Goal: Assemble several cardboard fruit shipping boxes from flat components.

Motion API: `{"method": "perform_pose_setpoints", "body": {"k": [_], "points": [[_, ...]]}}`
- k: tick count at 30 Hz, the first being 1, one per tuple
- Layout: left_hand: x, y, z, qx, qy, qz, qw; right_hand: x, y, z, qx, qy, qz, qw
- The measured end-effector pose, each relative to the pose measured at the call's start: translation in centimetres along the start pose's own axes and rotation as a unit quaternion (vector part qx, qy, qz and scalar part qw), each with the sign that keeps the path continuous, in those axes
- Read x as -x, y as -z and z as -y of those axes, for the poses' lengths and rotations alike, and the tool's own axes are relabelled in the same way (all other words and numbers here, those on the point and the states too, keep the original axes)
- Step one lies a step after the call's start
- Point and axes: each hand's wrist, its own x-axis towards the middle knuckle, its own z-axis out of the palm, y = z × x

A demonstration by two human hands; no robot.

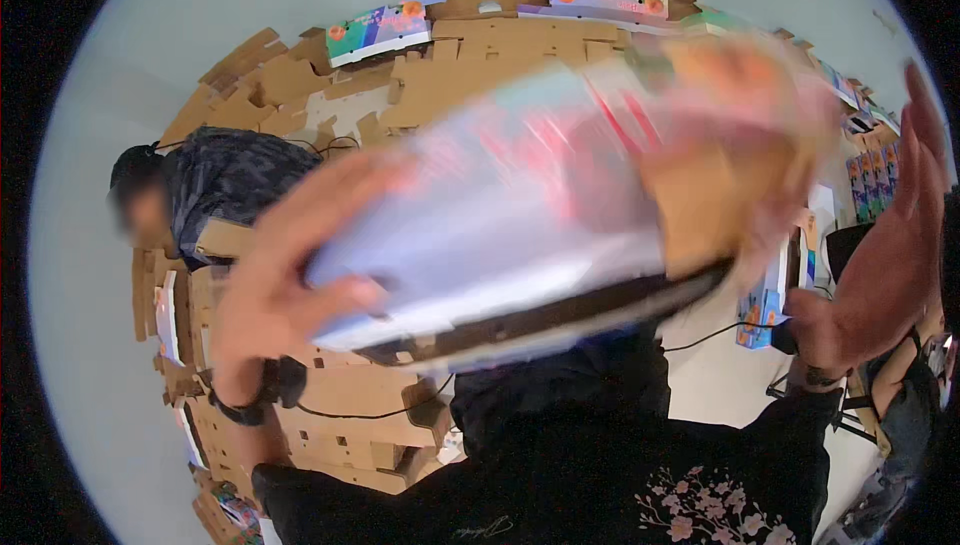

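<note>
A printed cardboard box (520, 215), lilac and white with pink lettering and an orange fruit picture, is tilted in front of my chest, its right end higher. It is smeared by motion. My left hand (285, 265) grips its left end, with the thumb on the near side and the fingers along the top. A brown cardboard flap (710, 205) shows near the right end, and a dark gap runs along the lower edge. Off to the right, apart from the box, my right hand (885, 245) is open with its fingers stretched upward.
Flat brown cardboard pieces (510, 50) and printed box blanks (380, 33) lie piled ahead and to the left. A person in a dark patterned top (240, 180) bends at the left. Another person (905, 385) is at the right edge. Stacked printed boxes (873, 185) stand far right.
</note>
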Motion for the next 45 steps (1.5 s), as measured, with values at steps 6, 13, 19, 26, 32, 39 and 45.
{"method": "perform_pose_setpoints", "body": {"k": [6,13,19,26,32,39,45], "points": [[3.9,4.9,2.8,0.266,0.219,-0.505,0.792,1.6,-7.7,0.6,-0.176,-0.201,-0.05,0.962],[2.5,1.9,2.0,0.384,0.176,-0.508,0.751,-3.4,-13.9,1.7,-0.446,-0.231,-0.017,0.865],[0.0,-5.8,3.3,0.505,0.211,-0.406,0.732,-1.2,-11.8,-0.6,-0.506,-0.327,-0.044,0.797],[-3.1,-14.4,6.1,0.478,0.241,-0.324,0.781,7.0,-15.5,-2.9,-0.329,-0.452,-0.012,0.829],[-2.5,-12.4,5.9,-0.066,0.067,-0.314,0.945,8.2,-15.5,-1.1,-0.305,-0.534,-0.008,0.788],[0.8,-12.8,2.3,-0.159,0.047,-0.03,0.986,7.0,-12.7,3.7,-0.045,-0.23,0.151,0.96],[0.4,-13.7,3.0,-0.191,-0.007,-0.079,0.978,7.4,-13.3,4.1,-0.017,-0.212,0.233,0.949]]}}
